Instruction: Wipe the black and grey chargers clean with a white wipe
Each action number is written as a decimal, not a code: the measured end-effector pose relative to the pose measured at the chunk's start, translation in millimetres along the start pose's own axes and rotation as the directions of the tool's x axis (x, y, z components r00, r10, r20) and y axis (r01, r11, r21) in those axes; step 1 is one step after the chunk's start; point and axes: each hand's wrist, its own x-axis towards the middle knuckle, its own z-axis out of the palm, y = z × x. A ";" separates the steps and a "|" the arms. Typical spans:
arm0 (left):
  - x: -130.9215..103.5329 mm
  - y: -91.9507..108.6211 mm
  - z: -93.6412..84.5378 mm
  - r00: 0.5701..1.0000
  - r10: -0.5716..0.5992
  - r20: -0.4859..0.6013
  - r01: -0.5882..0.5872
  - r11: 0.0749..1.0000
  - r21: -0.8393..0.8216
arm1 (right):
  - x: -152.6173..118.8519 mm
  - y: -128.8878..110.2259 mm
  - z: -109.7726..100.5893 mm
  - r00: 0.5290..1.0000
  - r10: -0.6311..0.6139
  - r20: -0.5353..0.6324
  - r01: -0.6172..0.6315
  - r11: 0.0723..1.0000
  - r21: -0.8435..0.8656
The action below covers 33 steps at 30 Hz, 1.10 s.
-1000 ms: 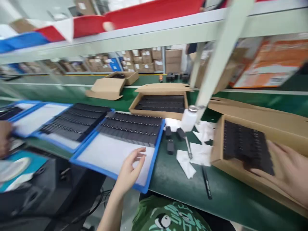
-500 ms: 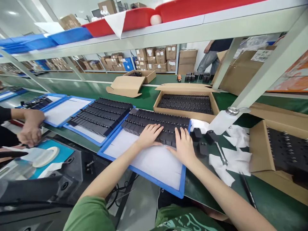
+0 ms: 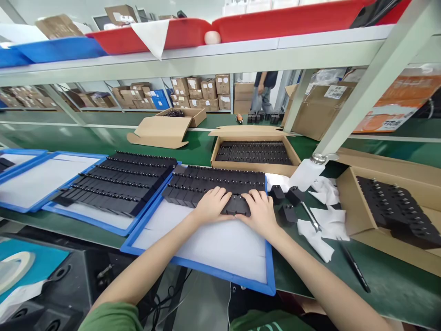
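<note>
Rows of black blocks [image 3: 237,205] with small shiny pins on top stand at the far side of a blue-rimmed tray [image 3: 223,275] with a white lining. My left hand [image 3: 212,206] grips the front row, fingers over the tops and thumb along the near face. Gripping the same row farther right is my right hand [image 3: 259,212], its thumb almost meeting the left one. A few blocks show between the hands; those under the fingers are hidden. Just right of the tray, loose black blocks [image 3: 287,214] rest on the green table.
Left lies another tray full of black blocks [image 3: 120,179]. Cardboard boxes of blocks stand behind [image 3: 255,152] and at right [image 3: 358,207]. A white bottle [image 3: 307,175], crumpled tissues [image 3: 329,222], tweezers [image 3: 311,217] and a black pen [image 3: 354,266] lie nearby. A shelf post [image 3: 372,82] slants at right.
My hands have drawn closer together along the front row, and their thumbs now almost meet. The view has turned right, so the neighbouring person's hand at left is gone.
</note>
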 end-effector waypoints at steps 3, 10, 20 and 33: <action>-3.6 1.4 5.3 0.999 0.020 -0.026 -0.021 1.000 -0.006 | -7.7 1.2 2.2 0.999 -0.043 0.003 0.043 0.999 -0.019; 5.6 7.2 -20.7 0.982 0.072 -0.176 -0.057 0.994 0.088 | -1.0 5.4 -5.3 0.977 -0.211 -0.041 0.209 0.977 -0.051; 14.9 191.3 -86.6 0.975 -0.033 -0.221 0.020 0.998 -0.062 | -132.0 47.9 -137.0 0.985 -0.167 -0.034 0.170 0.981 0.096; 50.6 249.8 -17.1 0.996 -0.041 0.074 0.056 0.975 -0.215 | -201.7 128.6 -109.0 0.973 -0.055 0.225 0.018 0.987 0.161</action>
